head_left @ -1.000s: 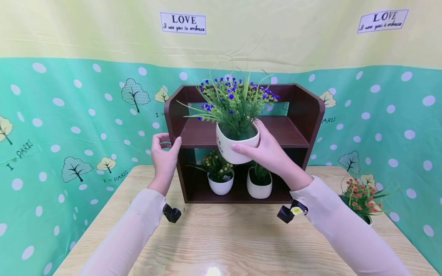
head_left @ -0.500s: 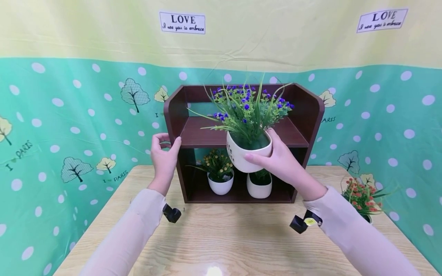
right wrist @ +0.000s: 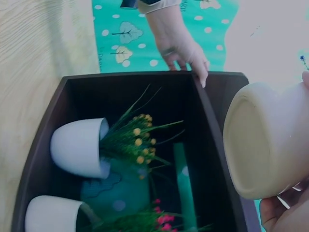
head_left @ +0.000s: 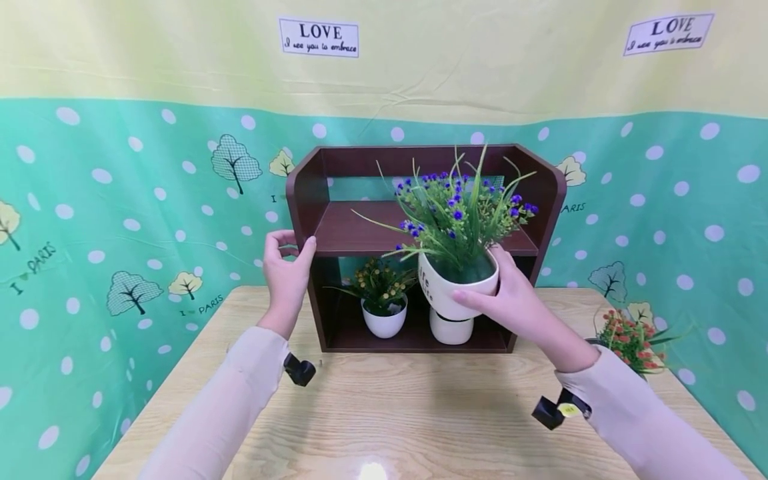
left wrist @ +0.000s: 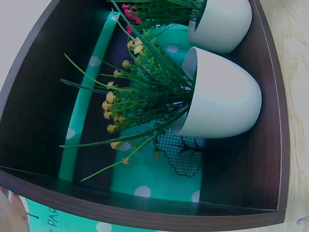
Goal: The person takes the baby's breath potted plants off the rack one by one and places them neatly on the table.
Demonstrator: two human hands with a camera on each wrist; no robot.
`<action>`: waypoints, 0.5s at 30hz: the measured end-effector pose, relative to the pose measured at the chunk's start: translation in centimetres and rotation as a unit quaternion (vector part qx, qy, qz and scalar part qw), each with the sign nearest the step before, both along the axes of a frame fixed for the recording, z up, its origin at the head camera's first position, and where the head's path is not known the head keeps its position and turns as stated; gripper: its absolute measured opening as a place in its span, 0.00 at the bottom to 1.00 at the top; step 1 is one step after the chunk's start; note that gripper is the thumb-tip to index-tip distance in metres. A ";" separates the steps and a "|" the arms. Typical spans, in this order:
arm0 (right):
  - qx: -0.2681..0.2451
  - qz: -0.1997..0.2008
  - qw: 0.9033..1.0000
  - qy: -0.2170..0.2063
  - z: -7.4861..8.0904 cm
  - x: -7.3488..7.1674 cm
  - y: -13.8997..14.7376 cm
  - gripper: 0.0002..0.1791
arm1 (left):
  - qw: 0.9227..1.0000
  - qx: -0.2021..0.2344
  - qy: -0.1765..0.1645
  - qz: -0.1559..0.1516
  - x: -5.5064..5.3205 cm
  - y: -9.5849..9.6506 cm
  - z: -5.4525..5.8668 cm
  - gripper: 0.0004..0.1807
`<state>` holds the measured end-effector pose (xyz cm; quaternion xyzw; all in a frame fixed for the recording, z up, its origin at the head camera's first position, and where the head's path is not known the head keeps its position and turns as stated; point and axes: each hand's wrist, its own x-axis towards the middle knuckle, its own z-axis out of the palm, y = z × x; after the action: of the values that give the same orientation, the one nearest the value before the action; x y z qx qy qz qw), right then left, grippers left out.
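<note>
My right hand [head_left: 519,303] holds a white pot of purple flowers [head_left: 450,287], with lettering on its side, in front of the dark brown shelf [head_left: 360,227]. Thumb and fingers are on either side of the pot; its pale base [right wrist: 248,142] faces the right wrist camera. My left hand [head_left: 288,277] grips the shelf's left side panel, thumb at the front edge and fingers behind. On the lower level stand a white pot with yellow flowers [left wrist: 222,96] and another white pot [head_left: 451,331], its plant hidden behind the held pot in the head view. Pink flowers [right wrist: 165,220] show there in the right wrist view.
The shelf stands on a wooden table [head_left: 384,400]. A potted plant with orange-red flowers [head_left: 630,340] stands at the table's right, partly behind the right sleeve. A green and yellow curtain [head_left: 150,200] hangs behind and at both sides.
My right hand has moved right and down with the purple-flowered pot, from over the middle of the shelf to its right half. The left hand keeps its place on the side panel.
</note>
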<state>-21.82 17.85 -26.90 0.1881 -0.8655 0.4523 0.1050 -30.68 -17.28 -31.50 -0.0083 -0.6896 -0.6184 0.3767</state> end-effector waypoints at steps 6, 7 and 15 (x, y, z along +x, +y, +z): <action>0.008 0.009 1.000 -0.012 -1.4 0.5 1.3 0.53 | 1.000 -0.002 0.000 0.001 -0.1 -0.1 0.0 0.22; 0.008 0.010 1.000 -0.014 -1.6 0.5 1.6 0.53 | 1.000 -0.003 -0.001 0.001 0.0 -0.1 0.0 0.22; 0.044 -0.008 0.998 -0.037 -3.5 1.2 3.7 0.58 | 1.000 -0.001 -0.002 -0.002 -0.1 0.0 0.0 0.21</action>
<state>-20.59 21.53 -30.44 0.1686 -0.8893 0.4196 0.0684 -30.81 -17.28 -31.52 -0.0086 -0.6907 -0.6187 0.3743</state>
